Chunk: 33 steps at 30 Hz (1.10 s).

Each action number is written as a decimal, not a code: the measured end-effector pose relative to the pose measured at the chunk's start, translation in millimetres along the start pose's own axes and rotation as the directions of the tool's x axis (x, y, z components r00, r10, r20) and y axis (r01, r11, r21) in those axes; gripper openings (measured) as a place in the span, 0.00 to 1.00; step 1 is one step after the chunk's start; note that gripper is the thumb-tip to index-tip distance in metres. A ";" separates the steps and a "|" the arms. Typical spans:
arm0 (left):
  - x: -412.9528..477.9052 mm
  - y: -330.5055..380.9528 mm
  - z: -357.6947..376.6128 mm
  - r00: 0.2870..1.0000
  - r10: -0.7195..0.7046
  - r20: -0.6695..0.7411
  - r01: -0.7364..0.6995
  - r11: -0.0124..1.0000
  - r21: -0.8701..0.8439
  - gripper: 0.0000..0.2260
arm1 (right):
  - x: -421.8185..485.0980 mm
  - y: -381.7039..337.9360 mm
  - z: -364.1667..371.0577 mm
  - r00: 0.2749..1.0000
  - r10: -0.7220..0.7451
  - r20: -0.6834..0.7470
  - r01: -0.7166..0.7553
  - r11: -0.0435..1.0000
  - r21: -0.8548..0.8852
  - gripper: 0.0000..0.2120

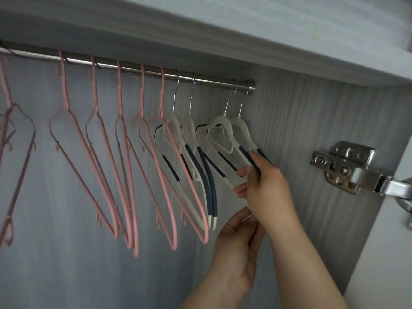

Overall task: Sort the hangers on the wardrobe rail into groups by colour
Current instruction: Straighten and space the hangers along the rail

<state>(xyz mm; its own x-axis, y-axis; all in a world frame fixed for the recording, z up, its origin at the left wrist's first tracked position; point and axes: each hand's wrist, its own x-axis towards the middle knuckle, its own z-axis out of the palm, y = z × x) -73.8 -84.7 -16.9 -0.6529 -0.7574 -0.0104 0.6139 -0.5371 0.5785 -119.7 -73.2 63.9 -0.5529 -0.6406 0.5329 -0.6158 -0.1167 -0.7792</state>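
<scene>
A metal wardrobe rail runs from upper left to the right wall. Several pink hangers hang along its left and middle stretch. To their right hang several white hangers with dark blue grips on metal hooks, the last two close to the rail's end. My right hand grips the lower arms of the two rightmost white hangers. My left hand is just below, its fingers pinching the lower end of a white hanger; that contact is partly hidden.
The grey wardrobe side wall stands right behind the last hangers. A metal door hinge juts out at the right. The wardrobe's top panel sits close above the rail.
</scene>
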 end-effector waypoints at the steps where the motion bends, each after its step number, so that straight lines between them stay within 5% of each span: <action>1: -1.3 0.1 -1.7 1.000 0.001 -0.012 -0.001 1.000 -0.015 0.09 | -0.4 0.3 -0.1 1.000 -0.005 -0.004 0.005 1.000 -0.012 0.20; 11: -14.1 2.9 -39.9 0.978 0.075 -0.196 -0.094 0.992 -0.087 0.02 | -2.3 4.3 -1.1 0.997 -0.073 0.006 0.073 0.991 -0.114 0.19; 13: -21.3 5.2 -44.7 0.977 0.084 -0.196 -0.098 0.993 -0.067 0.12 | -3.1 3.9 -0.8 0.997 -0.075 0.009 0.076 0.988 -0.134 0.18; 17: -31.0 14.9 -49.1 0.973 0.092 -0.212 -0.107 0.993 -0.060 0.05 | -6.5 0.5 -3.7 0.987 -0.161 0.010 0.153 0.916 -0.370 0.20; 20: -35.0 23.9 -53.1 0.970 0.149 -0.194 -0.168 0.982 -0.088 0.28 | -11.5 -12.2 -10.2 0.933 -0.353 -0.074 0.266 0.812 -0.519 0.19; 23: -41.2 32.5 -49.2 0.968 0.190 -0.165 -0.206 0.975 -0.087 0.37 | -21.0 -37.5 -10.8 0.889 -0.441 -0.123 0.381 0.861 -0.338 0.15; 26: -44.0 37.2 -46.3 0.965 0.176 -0.193 -0.198 0.975 -0.098 0.13 | -25.8 -56.3 7.6 0.953 -0.297 0.059 0.302 0.942 -0.148 0.19; 33: -56.6 43.2 -56.2 0.963 0.156 -0.219 -0.173 0.983 -0.063 0.13 | -25.5 -60.9 39.5 0.932 0.125 0.340 -0.184 0.972 0.148 0.26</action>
<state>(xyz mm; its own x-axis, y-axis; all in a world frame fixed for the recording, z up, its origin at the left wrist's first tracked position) 14.6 -85.9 -37.2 -0.4363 -0.8945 -0.0981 0.7446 -0.4201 0.5188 -45.9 -79.7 84.7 -0.4015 -0.8696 0.2873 -0.4130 -0.1080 -0.9043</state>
